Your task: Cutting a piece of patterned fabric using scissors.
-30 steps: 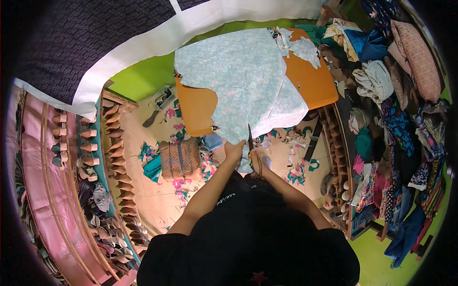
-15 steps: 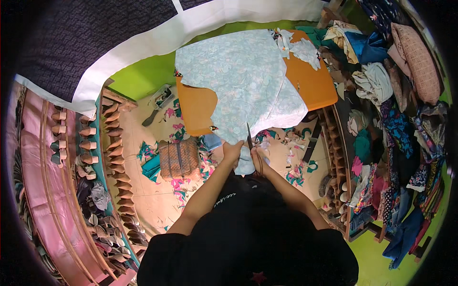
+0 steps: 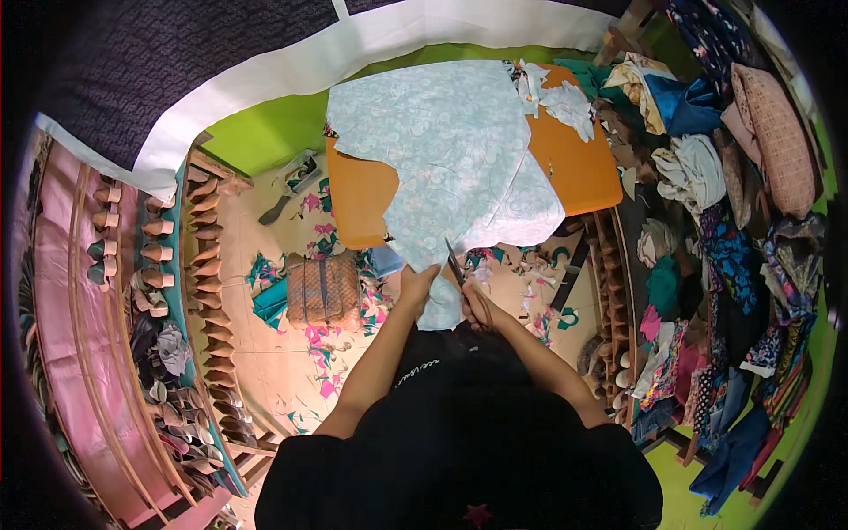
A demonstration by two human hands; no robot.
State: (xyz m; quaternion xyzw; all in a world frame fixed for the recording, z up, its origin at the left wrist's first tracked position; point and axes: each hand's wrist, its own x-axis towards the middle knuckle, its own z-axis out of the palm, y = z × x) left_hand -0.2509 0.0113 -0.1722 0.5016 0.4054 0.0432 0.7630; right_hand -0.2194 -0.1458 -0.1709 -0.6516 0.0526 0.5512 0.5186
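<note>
A pale blue-green floral fabric (image 3: 442, 141) is spread over an orange table (image 3: 362, 203), its near part hanging past the front edge towards me. My left hand (image 3: 417, 288) grips the narrow near part of this fabric, with a loose flap drooping below between my hands. On the right, my right hand (image 3: 478, 309) is closed round the handles of a pair of scissors (image 3: 456, 263). The blades point away from me and lie at the fabric's edge, just right of my left hand. How far apart the blades are is hard to see.
Fabric scraps (image 3: 565, 106) lie at the table's far right. A brown woven bag (image 3: 322, 290) stands on the floor amid pink and green scraps. Shoe racks (image 3: 208, 283) line the left, another rack (image 3: 612, 291) the right, beside heaped clothes (image 3: 698, 168). A dark curtain (image 3: 221, 53) hangs behind.
The scissors have tilted further left at the tip, and my right hand has shifted slightly down and right. My left hand has moved a little left, still holding the fabric. The view has shifted slightly.
</note>
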